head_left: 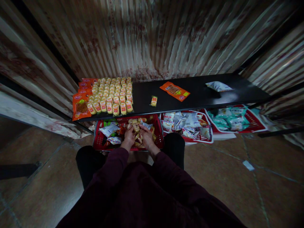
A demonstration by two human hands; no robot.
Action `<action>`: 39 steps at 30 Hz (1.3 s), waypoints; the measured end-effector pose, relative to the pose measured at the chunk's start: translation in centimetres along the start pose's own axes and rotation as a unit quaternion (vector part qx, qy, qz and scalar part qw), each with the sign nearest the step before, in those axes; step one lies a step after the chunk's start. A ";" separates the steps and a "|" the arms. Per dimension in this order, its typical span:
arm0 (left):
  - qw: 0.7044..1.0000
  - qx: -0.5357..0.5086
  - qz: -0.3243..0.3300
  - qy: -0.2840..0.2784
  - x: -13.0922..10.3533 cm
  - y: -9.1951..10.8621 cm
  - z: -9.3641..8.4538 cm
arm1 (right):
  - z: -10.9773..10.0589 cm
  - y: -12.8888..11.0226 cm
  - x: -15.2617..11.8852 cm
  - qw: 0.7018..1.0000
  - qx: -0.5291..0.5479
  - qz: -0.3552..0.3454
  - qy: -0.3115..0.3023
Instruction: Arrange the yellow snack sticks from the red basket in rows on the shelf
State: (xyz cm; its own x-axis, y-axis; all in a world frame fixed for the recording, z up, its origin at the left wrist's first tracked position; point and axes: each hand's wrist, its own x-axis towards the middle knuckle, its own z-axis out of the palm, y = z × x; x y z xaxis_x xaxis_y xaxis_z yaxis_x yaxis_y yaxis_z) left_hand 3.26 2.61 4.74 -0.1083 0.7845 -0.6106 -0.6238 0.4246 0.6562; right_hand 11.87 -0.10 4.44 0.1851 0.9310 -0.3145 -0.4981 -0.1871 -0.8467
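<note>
My left hand and my right hand are close together over the red basket in front of me. Between them they hold a small yellowish wrapped snack, its details too dark to read. More snacks of that kind lie beneath my hands, with white striped packets at the basket's left. On the black shelf above, many small yellow packs stand in tight rows, beside overlapping orange packets. One yellow pack lies alone to the right of the rows.
Farther right on the shelf lie an orange packet and a white packet. Below it are a basket of white packets and a basket of teal packets. My knees flank the near basket. A pleated curtain hangs behind.
</note>
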 end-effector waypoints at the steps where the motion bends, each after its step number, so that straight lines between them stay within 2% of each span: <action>1: 1.000 -0.027 -0.004 -0.002 0.0 0.0 0.1 | 0.0 0.0 0.0 1.000 0.000 0.004 0.001; 6: 0.996 -0.091 -0.014 -0.015 0.2 0.0 0.2 | 0.1 -0.1 0.0 1.000 -0.026 -0.011 0.009; 14: 0.995 -0.087 -0.026 -0.038 0.9 -0.6 -0.3 | -0.2 -0.4 -0.5 0.982 -0.166 -0.092 0.005; 22: 0.993 -0.094 -0.060 0.030 0.5 -0.3 0.4 | -0.3 -0.6 -0.5 0.941 -0.282 -0.190 -0.008; 31: 0.991 -0.102 -0.071 0.047 -0.3 0.3 1.4 | -0.3 -1.1 -0.9 0.888 -0.358 -0.287 -0.017; 35: 0.992 -0.104 -0.057 0.030 -0.3 0.1 1.4 | -0.4 -1.0 -0.9 0.872 -0.389 -0.298 -0.015; 39: 0.992 -0.104 -0.072 -0.004 -0.5 -0.1 1.1 | -0.7 -0.6 -0.7 0.865 -0.406 -0.293 -0.005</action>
State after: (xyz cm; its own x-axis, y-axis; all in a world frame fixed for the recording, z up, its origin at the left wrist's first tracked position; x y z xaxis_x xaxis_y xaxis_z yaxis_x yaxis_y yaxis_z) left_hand 4.21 2.72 5.48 -0.0011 0.7258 -0.6879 -0.7787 0.4310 0.4559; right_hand 12.60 -0.87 4.88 0.1950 0.9425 0.2715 0.4401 0.1633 -0.8830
